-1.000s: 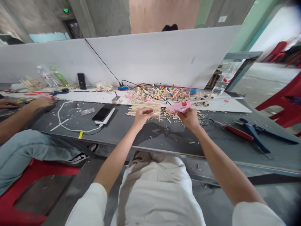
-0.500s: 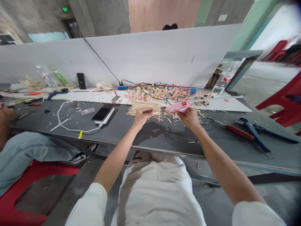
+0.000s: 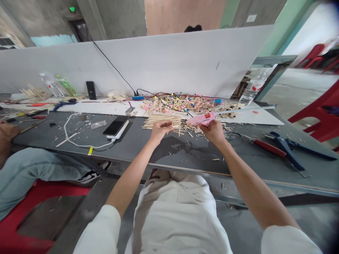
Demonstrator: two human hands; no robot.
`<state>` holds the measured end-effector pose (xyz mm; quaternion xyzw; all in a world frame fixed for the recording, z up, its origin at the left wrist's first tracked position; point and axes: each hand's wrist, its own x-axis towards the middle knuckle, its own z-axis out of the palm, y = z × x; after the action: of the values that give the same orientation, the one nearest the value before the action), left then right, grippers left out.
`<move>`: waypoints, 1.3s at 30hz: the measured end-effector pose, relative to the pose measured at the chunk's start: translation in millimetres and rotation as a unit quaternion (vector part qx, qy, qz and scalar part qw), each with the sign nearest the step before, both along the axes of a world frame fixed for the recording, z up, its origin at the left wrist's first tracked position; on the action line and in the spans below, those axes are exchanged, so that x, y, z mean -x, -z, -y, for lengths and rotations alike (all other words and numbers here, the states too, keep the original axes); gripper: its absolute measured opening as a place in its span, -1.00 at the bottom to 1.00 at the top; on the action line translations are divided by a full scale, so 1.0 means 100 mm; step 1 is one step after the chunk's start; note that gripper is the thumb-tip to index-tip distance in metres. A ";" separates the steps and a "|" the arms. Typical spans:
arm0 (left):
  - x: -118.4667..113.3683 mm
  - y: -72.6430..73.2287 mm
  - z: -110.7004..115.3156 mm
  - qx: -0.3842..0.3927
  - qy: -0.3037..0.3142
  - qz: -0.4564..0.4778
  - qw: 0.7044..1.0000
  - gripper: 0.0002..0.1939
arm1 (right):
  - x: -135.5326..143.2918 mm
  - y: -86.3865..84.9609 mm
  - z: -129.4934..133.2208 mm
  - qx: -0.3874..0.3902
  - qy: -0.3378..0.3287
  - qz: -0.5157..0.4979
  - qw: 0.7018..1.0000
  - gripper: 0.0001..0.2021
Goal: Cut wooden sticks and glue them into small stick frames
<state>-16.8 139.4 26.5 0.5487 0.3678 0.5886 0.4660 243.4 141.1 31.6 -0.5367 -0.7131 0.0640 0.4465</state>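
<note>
In my right hand (image 3: 213, 133) is a pink glue gun (image 3: 201, 119), its nozzle pointing left toward my other hand. A long pale glue stick (image 3: 243, 108) juts out of its back end. My left hand (image 3: 160, 132) pinches a small wooden stick piece (image 3: 177, 127) between thumb and fingertips, just short of the nozzle. Behind that hand lies a bundle of thin wooden sticks (image 3: 153, 121). Farther back is a heap of short sticks with coloured ball ends (image 3: 182, 104), pink, yellow, blue and black.
Left of me lie a phone (image 3: 116, 126) on a white power bank and a white cable (image 3: 69, 135). Red-handled pliers (image 3: 270, 147) and a blue-handled cutter (image 3: 287, 151) lie right. A water bottle (image 3: 253, 88) stands at back right. A person's hand (image 3: 7, 129) rests far left.
Both hands keep almost the same place, still holding the stick piece and the glue gun. The view has shifted very slightly.
</note>
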 end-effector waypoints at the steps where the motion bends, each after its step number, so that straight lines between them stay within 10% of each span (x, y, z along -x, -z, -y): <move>1: 0.00 0.01 0.00 -0.001 0.001 0.001 1.000 -0.68 | 0.00 0.00 0.00 0.003 0.001 -0.001 1.000 -0.74; 39: 0.05 0.05 0.01 -0.066 0.007 -0.097 0.993 -0.64 | -0.02 0.02 0.00 -0.002 0.058 -0.048 0.997 -0.76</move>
<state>-21.7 138.3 21.5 0.6354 0.3681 0.5524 0.3945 245.2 141.5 29.9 -0.5723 -0.6589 0.0623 0.4842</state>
